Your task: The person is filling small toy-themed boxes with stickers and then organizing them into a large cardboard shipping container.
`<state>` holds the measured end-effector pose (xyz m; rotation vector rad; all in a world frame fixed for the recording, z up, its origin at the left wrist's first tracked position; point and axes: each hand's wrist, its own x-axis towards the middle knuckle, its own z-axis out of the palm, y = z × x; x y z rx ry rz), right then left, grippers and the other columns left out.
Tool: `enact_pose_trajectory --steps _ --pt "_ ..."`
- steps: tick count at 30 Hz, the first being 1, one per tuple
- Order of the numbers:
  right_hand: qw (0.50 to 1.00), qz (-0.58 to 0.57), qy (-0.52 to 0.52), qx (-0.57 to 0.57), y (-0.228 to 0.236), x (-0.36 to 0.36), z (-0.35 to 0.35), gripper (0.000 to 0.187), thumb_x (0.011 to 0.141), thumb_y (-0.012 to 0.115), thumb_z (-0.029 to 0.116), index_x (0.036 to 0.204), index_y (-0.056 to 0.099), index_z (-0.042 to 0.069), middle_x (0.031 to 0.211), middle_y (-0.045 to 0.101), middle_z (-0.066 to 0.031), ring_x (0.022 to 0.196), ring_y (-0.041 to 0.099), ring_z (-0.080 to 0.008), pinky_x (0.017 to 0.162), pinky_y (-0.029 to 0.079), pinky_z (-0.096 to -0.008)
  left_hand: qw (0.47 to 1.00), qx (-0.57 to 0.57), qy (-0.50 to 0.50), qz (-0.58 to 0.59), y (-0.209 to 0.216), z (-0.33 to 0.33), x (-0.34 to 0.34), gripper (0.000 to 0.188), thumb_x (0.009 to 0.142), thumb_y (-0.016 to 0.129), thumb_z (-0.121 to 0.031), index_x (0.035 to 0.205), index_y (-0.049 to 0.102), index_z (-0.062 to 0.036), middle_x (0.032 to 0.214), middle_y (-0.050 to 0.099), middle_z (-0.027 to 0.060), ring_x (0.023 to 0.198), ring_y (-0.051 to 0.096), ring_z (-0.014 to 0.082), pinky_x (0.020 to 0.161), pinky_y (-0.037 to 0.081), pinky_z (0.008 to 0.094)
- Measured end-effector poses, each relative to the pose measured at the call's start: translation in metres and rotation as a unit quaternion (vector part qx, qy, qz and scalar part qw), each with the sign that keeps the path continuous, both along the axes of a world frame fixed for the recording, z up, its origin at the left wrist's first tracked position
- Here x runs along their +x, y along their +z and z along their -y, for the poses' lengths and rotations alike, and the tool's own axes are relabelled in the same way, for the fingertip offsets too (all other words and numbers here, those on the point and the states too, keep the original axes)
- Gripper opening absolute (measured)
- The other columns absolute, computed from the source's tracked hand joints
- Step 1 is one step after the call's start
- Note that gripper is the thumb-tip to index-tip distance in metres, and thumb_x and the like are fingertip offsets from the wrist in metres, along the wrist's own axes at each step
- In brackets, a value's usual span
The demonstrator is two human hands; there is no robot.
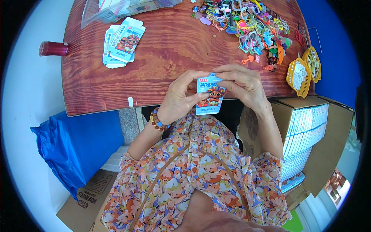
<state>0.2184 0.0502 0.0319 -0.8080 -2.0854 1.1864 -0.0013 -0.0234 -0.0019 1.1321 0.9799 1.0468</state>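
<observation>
Both hands hold a small light-blue printed cardboard box (210, 106) upright at the table's near edge, its cartoon-figure front facing me. My left hand (179, 94) grips its left side, thumb across the front. At the top right corner, my right hand (243, 87) pinches the upper end between thumb and fingers. The fingers partly cover the top end, so I cannot tell whether its flap is tucked in. A stack of similar flat blue boxes (125, 40) lies on the wooden table (166, 50) at the left.
A heap of colourful hair ties and small trinkets (255, 29) covers the far right. Beside it are red-handled scissors (299, 36) and yellow baskets (305, 87). A clear bin (116, 13) and red jar (54, 48) stand left. An open carton (278, 116) of packed boxes is at my right.
</observation>
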Motion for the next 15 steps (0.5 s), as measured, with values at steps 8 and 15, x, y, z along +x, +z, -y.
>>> enact_pose_trajectory --steps 8,15 --pt "0.977 -0.035 -0.085 -0.190 -0.003 -0.015 -0.002 0.033 0.089 0.068 0.002 0.122 0.068 0.001 0.108 0.072 -0.0070 0.096 0.068 -0.0137 0.082 0.056 -0.0287 0.997 -0.010 0.020 0.073 0.002 -0.010 -0.012 0.057 0.093 0.064 0.000 0.146 0.043 -0.0043 0.119 0.060 0.0088 0.107 0.063 0.0135 0.089 0.055 0.0302" --pt "0.748 -0.372 -0.207 -0.509 -0.055 -0.040 -0.001 0.028 0.098 0.059 0.017 0.121 0.062 0.001 0.117 0.067 -0.0072 0.106 0.066 -0.0165 0.093 0.054 -0.0334 0.970 0.114 0.155 -0.150 -0.021 -0.016 0.003 0.112 0.076 0.085 -0.019 0.159 0.011 -0.0088 0.152 0.036 0.0221 0.139 0.041 0.0339 0.112 0.040 0.0474"
